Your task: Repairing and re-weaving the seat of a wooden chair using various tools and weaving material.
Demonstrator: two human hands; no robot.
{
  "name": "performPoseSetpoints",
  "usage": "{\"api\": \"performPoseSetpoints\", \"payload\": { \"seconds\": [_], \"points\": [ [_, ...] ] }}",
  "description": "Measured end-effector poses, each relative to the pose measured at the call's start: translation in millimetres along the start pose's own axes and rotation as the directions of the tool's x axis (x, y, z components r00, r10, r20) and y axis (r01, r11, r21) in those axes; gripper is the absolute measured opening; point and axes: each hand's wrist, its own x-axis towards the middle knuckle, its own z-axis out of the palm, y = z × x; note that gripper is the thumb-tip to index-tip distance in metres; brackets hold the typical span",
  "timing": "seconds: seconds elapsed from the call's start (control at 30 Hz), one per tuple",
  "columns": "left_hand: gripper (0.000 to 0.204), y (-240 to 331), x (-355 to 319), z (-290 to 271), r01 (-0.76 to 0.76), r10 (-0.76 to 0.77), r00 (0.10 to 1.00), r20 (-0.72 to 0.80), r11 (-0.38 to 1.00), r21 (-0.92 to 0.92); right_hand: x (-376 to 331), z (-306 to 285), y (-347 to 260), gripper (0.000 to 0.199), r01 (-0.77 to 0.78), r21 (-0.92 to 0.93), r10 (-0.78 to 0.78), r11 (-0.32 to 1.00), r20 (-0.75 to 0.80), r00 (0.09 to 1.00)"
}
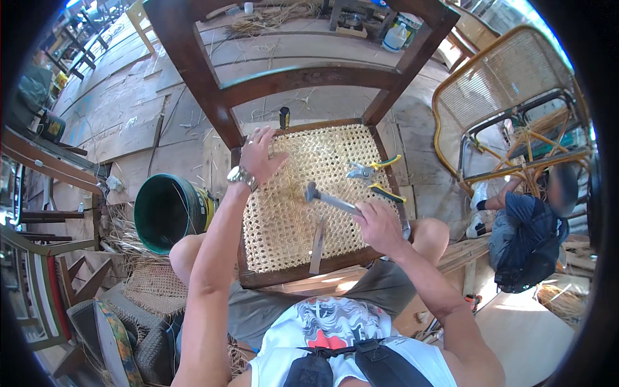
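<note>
While the left hand (260, 155) lies fingers spread on the cane seat (303, 213) at ten o'clock, the right hand (379, 226) grips a hammer (329, 200); likely tapping cane home, needing aimed blows.

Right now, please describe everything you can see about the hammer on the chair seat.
The hammer has a dark metal head at its left end and a grey shaft that looks like metal. It lies nearly level, slanting over the woven cane seat of the dark wooden chair. The right hand grips its handle end, so the grip itself is hidden. The head is above the cane near the seat's middle; whether it touches cannot be told. The left hand rests apart, on the seat's far left corner.
</note>
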Motion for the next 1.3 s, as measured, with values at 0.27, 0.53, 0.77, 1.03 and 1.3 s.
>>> {"api": "performPoseSetpoints", "payload": {
  "seconds": [0.27, 0.53, 0.77, 1.03, 1.3],
  "points": [
    [0.08, 36.5, -33.4, -0.7, -0.009, -0.026, 0.995, 0.101, 0.942, 0.337, 45.3, -5.0, -1.2, 0.05, 0.006, 0.246, -0.03, 0.969, 0.091, 0.995],
    [0.082, 58.6, -25.4, 23.8, 0.032, -0.111, 0.983, 0.144, 0.885, 0.464, 229.9, 54.7, -15.0, 0.053, 0.151, 0.428, -0.156, 0.891, -0.024, 0.987],
    [0.078, 58.4, -25.2, 17.9, 0.048, -0.188, 0.96, 0.208, 0.84, 0.541, 232.3, 76.4, -35.0, 0.032, 0.016, 0.548, 0.032, 0.836, -0.078, 0.996],
    [0.077, 45.5, -27.2, 26.4, 0.007, -0.192, 0.951, 0.241, 0.795, 0.606, 233.1, 93.2, -55.8, 0.031, 0.011, 0.455, 0.19, 0.891, -0.394, 0.899],
    [0.078, 57.6, -35.0, 11.7, 0.123, -0.249, 0.952, 0.176, 0.841, 0.528, 236.2, 79.5, -42.6, 0.028, -0.022, 0.578, 0.122, 0.816, -0.135, 0.983]
  ]
}}
